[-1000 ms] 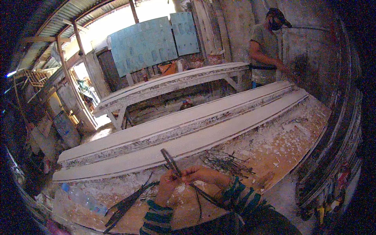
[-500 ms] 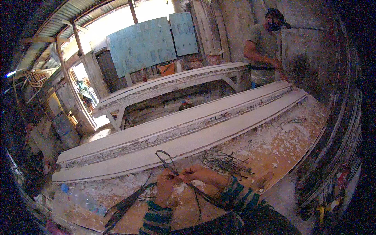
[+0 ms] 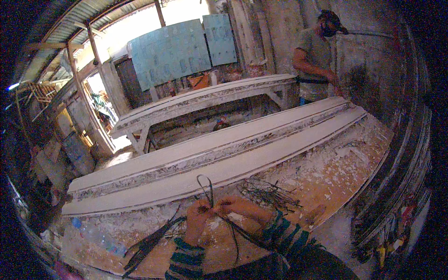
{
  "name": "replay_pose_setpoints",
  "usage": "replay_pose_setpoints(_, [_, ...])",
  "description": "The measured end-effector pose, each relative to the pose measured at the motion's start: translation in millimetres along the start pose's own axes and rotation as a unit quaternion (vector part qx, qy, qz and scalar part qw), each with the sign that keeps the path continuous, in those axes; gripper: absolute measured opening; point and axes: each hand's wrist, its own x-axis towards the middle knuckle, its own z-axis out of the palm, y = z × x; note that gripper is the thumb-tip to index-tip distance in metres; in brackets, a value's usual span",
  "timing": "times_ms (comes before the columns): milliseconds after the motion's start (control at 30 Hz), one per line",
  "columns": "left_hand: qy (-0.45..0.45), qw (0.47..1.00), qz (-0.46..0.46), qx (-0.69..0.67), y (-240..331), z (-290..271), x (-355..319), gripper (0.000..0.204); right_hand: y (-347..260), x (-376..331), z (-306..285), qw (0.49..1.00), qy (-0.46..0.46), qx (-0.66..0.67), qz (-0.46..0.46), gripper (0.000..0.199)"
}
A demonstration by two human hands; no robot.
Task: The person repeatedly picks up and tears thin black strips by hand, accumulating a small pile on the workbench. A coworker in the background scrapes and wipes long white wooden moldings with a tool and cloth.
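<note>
Close together over the near part of the worktable, my left hand (image 3: 197, 218) and my right hand (image 3: 240, 207) both pinch a thin dark strip (image 3: 211, 192). It rises above the fingertips in a narrow loop, and dark lengths trail below my hands toward the lower right. Exactly how it crosses between the fingers is too small to make out. Beside my left forearm lies a bundle of flat dark strips (image 3: 148, 246). Beyond my right hand is a tangled pile of thin dark strips (image 3: 269, 193).
Two long pale panels (image 3: 224, 170) span the worktable (image 3: 333, 179), among white flakes. A clear plastic bottle (image 3: 100, 239) lies at the near left. At the far right end stands a person (image 3: 315, 56) with a hand near the panels. Behind is another long bench (image 3: 200, 99).
The loop of the strip has swung right and stands more upright and narrower above my fingers. My hands stay nearly in place.
</note>
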Motion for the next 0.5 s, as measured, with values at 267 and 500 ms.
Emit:
replay_pose_setpoints(267, [0.025,0.992,-0.102,-0.075,3,3,0,0.018,4,1,-5,0.998,0.049,-0.04,0.01,0.02])
replay_pose_setpoints(500, [0.011,0.973,-0.171,-0.155,-6,3,5,0.013,-9,-3,8,0.994,0.1,-0.009,-0.038,0.024])
